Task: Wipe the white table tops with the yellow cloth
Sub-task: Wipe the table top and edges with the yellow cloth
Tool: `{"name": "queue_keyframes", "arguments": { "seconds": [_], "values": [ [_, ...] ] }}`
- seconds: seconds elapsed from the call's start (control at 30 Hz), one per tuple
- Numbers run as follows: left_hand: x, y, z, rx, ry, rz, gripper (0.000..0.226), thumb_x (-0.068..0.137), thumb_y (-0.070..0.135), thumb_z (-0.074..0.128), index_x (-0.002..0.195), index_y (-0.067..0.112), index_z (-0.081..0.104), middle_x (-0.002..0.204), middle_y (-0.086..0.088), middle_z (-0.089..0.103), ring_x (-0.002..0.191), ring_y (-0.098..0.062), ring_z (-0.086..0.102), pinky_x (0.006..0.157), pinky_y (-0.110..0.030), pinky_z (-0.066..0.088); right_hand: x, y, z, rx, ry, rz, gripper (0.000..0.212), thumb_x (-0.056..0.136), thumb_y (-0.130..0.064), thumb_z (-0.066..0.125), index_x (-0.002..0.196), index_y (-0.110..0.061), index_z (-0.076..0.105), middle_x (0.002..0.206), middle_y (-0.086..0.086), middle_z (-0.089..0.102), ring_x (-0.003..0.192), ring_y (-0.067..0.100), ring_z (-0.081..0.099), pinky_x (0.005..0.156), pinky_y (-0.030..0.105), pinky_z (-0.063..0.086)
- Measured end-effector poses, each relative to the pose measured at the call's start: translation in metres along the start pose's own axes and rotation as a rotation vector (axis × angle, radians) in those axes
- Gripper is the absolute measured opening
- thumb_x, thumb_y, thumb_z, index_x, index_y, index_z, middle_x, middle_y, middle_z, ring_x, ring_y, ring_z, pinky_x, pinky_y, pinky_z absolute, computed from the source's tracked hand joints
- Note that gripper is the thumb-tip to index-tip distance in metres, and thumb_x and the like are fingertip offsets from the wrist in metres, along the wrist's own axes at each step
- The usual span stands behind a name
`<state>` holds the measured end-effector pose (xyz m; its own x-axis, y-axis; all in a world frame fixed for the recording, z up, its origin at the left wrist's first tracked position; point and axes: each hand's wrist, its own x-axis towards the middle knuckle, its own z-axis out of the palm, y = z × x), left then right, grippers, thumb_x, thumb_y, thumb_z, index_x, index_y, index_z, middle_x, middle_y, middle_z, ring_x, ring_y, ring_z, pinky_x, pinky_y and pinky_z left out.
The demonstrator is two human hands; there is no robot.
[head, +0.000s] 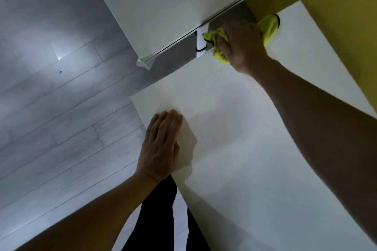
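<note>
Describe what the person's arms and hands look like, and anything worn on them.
Both forearms are bare as far as the picture shows: no sleeves reach into view. The left hand and right hand wear no gloves, and no rings, watch or bracelets show on the fingers and wrists that can be seen. The only clothing in view is dark, below the left arm near the bottom edge.

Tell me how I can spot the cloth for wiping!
Find the big white table that both hands rest on. Follow the right hand to the table's far edge, beside the yellow wall. The yellow cloth is bunched under that hand, the only bright, crumpled, dark-edged thing there.
</note>
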<state>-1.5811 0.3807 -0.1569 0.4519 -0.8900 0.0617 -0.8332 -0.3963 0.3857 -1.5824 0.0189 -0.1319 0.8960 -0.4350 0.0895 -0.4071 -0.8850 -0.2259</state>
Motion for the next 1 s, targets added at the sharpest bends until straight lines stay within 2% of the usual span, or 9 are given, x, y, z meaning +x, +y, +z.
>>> {"name": "queue_keyframes", "arguments": {
  "seconds": [0.1,0.2,0.3,0.37,0.43,0.57,0.77,0.9,1.0],
  "values": [
    [-0.002,0.006,-0.002,0.035,0.008,-0.005,0.056,0.105,0.017,0.041,0.158,0.004,0.034,0.164,-0.023,0.037,0.155,-0.038,0.027,0.13,-0.051,0.019,-0.008,-0.017,-0.001,-0.009,0.021,0.011,0.048,0.099,-0.046,0.033,0.107,-0.007,0.06,0.103,0.018,0.062,0.097,0.038,0.058,0.091,0.048,0.041],
    [0.001,0.015,-0.003,0.078,0.017,-0.039,0.053,0.105,0.016,0.042,0.156,0.002,0.038,0.161,-0.023,0.04,0.153,-0.039,0.031,0.128,-0.054,0.026,-0.024,-0.067,0.006,0.012,-0.037,-0.136,0.04,0.098,-0.046,0.04,0.104,-0.013,0.06,0.1,0.013,0.064,0.093,0.036,0.06,0.085,0.048,0.043],
    [0.009,0.031,-0.001,0.09,0.031,-0.129,0.051,0.103,0.012,0.05,0.152,0.001,0.043,0.156,-0.025,0.045,0.147,-0.042,0.04,0.12,-0.06,0.038,-0.034,-0.097,0.014,0.04,-0.121,-0.272,0.041,0.098,-0.047,0.035,0.113,-0.015,0.058,0.111,0.008,0.062,0.102,0.031,0.057,0.093,0.047,0.042],
    [0.021,0.047,0.004,0.071,0.029,-0.141,0.059,0.096,0.006,0.062,0.152,0.001,0.045,0.158,-0.022,0.045,0.146,-0.04,0.041,0.119,-0.056,0.041,-0.033,-0.088,0.013,0.058,-0.134,-0.331,0.049,0.099,-0.05,0.028,0.12,-0.016,0.057,0.118,0.005,0.061,0.108,0.028,0.056,0.097,0.046,0.041],
    [0.038,0.064,0.013,0.039,0.034,-0.083,0.062,0.094,0.005,0.063,0.154,0.001,0.046,0.16,-0.019,0.044,0.149,-0.035,0.04,0.121,-0.052,0.039,-0.029,-0.07,0.009,0.071,-0.143,-0.361,0.048,0.101,-0.05,0.029,0.123,-0.017,0.055,0.122,0.004,0.06,0.112,0.027,0.055,0.1,0.044,0.039],
    [0.082,0.096,0.033,0.038,0.029,0.047,0.056,0.106,0.018,0.044,0.16,0.004,0.037,0.168,-0.015,0.033,0.157,-0.03,0.029,0.128,-0.049,0.028,-0.019,-0.002,-0.003,0.048,-0.032,-0.218,0.048,0.101,-0.051,0.03,0.118,-0.015,0.056,0.115,0.008,0.061,0.108,0.031,0.057,0.097,0.044,0.037],
    [0.092,0.096,0.035,0.101,0.022,0.049,0.058,0.107,0.024,0.038,0.162,0.006,0.032,0.17,-0.013,0.029,0.159,-0.031,0.026,0.126,-0.053,0.028,0.003,0.096,-0.018,0.019,0.068,0.121,0.045,0.102,-0.043,0.034,0.114,-0.007,0.057,0.119,0.019,0.059,0.115,0.039,0.052,0.104,0.047,0.033],
    [0.094,0.098,0.035,0.125,0.018,0.024,0.058,0.107,0.025,0.035,0.162,0.006,0.034,0.169,-0.014,0.031,0.157,-0.032,0.029,0.126,-0.053,0.029,0.001,0.055,-0.017,-0.019,0.041,0.176,0.055,0.098,-0.049,0.027,0.114,-0.008,0.06,0.116,0.019,0.062,0.111,0.04,0.055,0.098,0.05,0.04],
    [0.094,0.096,0.035,0.141,0.001,0.023,0.059,0.105,0.025,0.036,0.162,0.007,0.034,0.167,-0.017,0.036,0.155,-0.034,0.033,0.127,-0.052,0.028,-0.014,-0.014,-0.002,0.04,-0.063,-0.01,0.045,0.097,-0.052,0.033,0.111,-0.018,0.058,0.111,0.006,0.063,0.108,0.03,0.058,0.094,0.048,0.044]
  ]
}}
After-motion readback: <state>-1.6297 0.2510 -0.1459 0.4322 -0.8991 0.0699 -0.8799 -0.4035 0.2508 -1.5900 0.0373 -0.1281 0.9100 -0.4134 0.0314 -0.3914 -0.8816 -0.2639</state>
